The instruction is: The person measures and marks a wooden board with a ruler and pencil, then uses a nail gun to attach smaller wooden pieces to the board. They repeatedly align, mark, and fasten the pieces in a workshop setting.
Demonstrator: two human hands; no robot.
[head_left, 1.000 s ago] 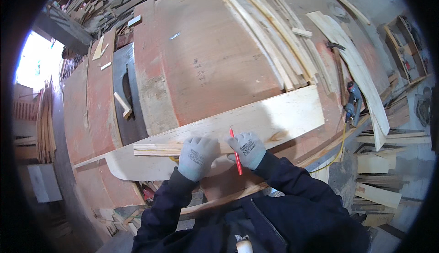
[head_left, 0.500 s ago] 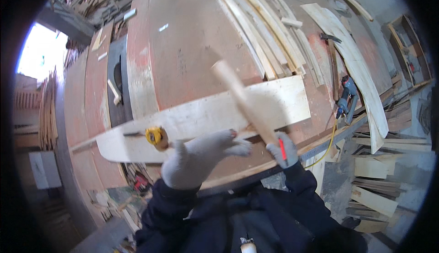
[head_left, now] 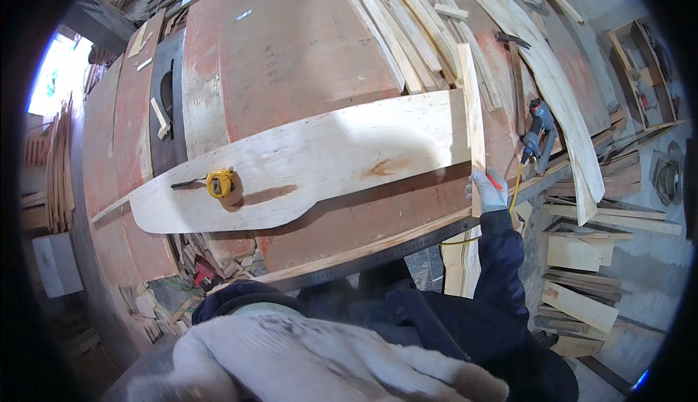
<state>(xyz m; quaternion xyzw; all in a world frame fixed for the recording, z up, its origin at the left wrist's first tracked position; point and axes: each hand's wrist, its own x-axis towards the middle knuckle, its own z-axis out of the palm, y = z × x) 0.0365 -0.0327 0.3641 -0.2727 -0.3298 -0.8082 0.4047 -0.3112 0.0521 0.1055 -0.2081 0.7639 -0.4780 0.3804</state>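
My right hand (head_left: 489, 193), in a light glove, is closed round the near end of a wooden strip (head_left: 472, 107). A red pen-like stick (head_left: 495, 182) is also in that hand. The strip points away from me across the right end of a pale, curved-edged wooden panel (head_left: 342, 147) on the bench. My left hand (head_left: 313, 358), also gloved, is large and close at the bottom of the view, fingers stretched to the right, with nothing visible in it. A yellow tape measure (head_left: 219, 183) sits on the panel's left part, beside a thin dark tool (head_left: 187, 183).
Long wooden strips (head_left: 400, 24) lie at the back of the bench. A hammer (head_left: 515, 75), a blue-grey air nailer (head_left: 536, 133) with a yellow hose, and a long pale board (head_left: 552, 82) are on the right. Offcuts (head_left: 582, 307) are stacked below the bench's right side.
My right hand has moved right, and the strip has swung from leaning left to pointing nearly straight away. My left hand has come off the panel's near edge, back close to me.
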